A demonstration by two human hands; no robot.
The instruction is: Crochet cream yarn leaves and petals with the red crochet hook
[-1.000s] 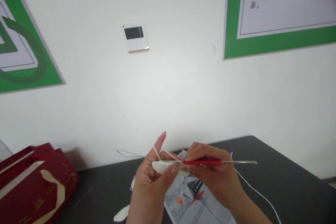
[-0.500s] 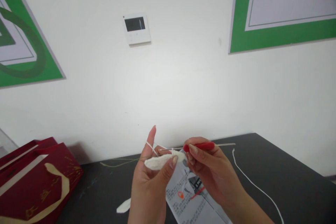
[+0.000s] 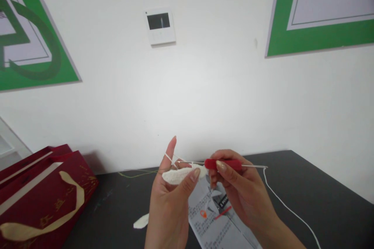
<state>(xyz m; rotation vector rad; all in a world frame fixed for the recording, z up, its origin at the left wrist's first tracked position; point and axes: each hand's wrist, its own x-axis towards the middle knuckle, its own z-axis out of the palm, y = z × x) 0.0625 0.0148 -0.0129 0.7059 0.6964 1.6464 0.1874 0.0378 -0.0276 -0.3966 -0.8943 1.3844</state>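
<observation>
Holding a small white crocheted piece [image 3: 182,175], soft and flat with a rounded end, the left hand [image 3: 171,202] pinches it between thumb and fingers, with the forefinger raised straight and one strand of white yarn [image 3: 288,208] looped over it. The right hand [image 3: 242,196] is pressed together around one crochet hook [image 3: 223,164], a thin metal rod with a smooth red grip, lying level with its tip at the piece's top edge. Both hands hover near the front of a matte black table [image 3: 321,186]. One printed paper sheet [image 3: 216,221] lies flat beneath them, and one small white crocheted scrap [image 3: 142,221] sits just left of it. The yarn trails off to the near right. At the left stands one glossy dark red gift bag [image 3: 43,198] with a cream ribbon. On the far white wall hang one small white control panel [image 3: 160,26] and two green-bordered posters [image 3: 318,11].
</observation>
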